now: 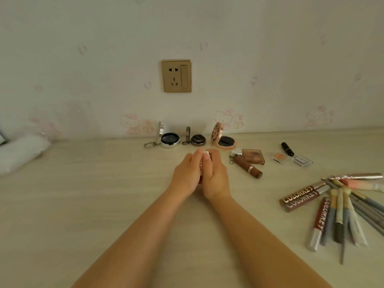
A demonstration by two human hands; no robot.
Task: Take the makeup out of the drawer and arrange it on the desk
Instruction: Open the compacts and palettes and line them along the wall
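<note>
A small pale makeup item [206, 155], mostly hidden, is clasped between the left hand [187, 173] and right hand [216, 175] over the desk [83, 204]; 3 open compacts [170, 140] are stood at 12 o'clock; lip gloss tubes and pencils [336, 210] are fanned at 3 o'clock.

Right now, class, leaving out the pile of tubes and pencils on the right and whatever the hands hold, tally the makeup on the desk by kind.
Open round compacts: 3
Lipsticks: 2
Square palettes: 3
Silver charm: 1
Total: 9
Not counted: the held item.
</note>
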